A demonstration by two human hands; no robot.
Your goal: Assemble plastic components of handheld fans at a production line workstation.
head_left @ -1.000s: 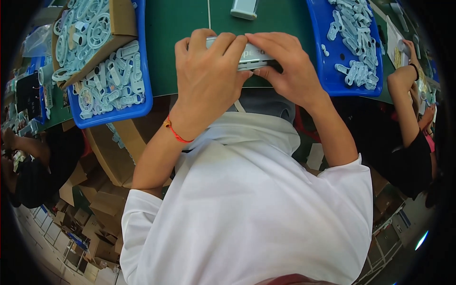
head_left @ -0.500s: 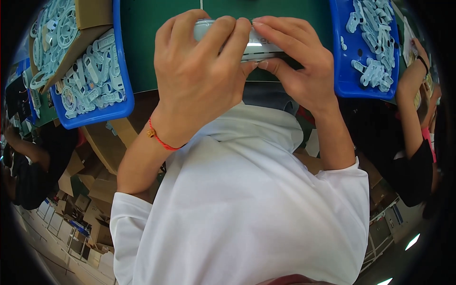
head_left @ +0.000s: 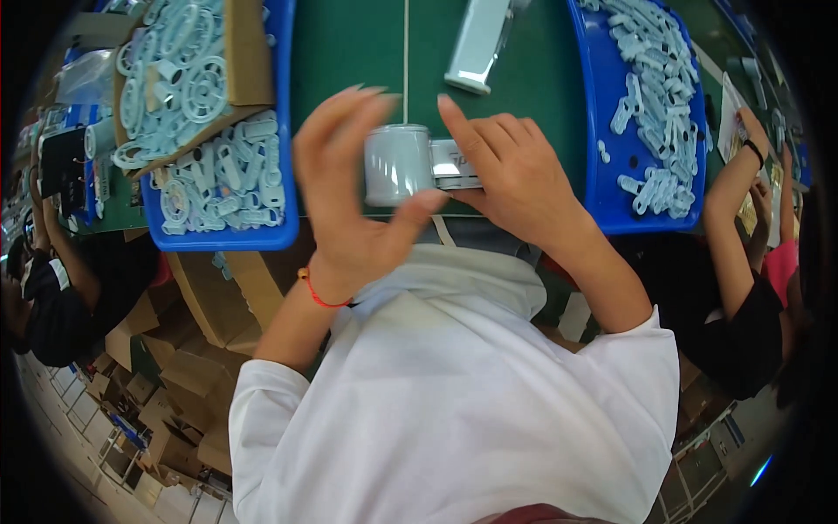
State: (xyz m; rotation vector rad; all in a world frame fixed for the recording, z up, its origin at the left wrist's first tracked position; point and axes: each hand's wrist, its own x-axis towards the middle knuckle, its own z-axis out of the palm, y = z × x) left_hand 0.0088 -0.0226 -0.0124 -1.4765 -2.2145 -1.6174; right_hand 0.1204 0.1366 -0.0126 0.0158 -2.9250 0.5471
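Close to the table's front edge is a pale grey-blue plastic housing [head_left: 399, 166], with a wide rounded head on the left and a narrower, glossy, printed part on the right. My right hand [head_left: 528, 175] grips that narrower part, thumb below and fingers over it, index finger pointing up. My left hand [head_left: 345, 192] is open beside the rounded head, its fingers spread and blurred; its thumb reaches past the head's lower edge, and whether it touches cannot be told. Farther off on the green table [head_left: 349, 52] lies a similar long pale housing [head_left: 480, 48].
At left, a blue tray [head_left: 284, 175] holds pale plastic parts, with a cardboard box [head_left: 246, 52] of ring-shaped parts over it. Another blue tray [head_left: 602, 196] of small parts stands at right. Co-workers' arms [head_left: 729, 201] show at both sides. Cardboard boxes [head_left: 205, 375] lie below left.
My left hand has let go of the housing and opened, moving slightly down and left. The housing shows more fully in my right hand. The view has shifted, bringing the second housing into sight.
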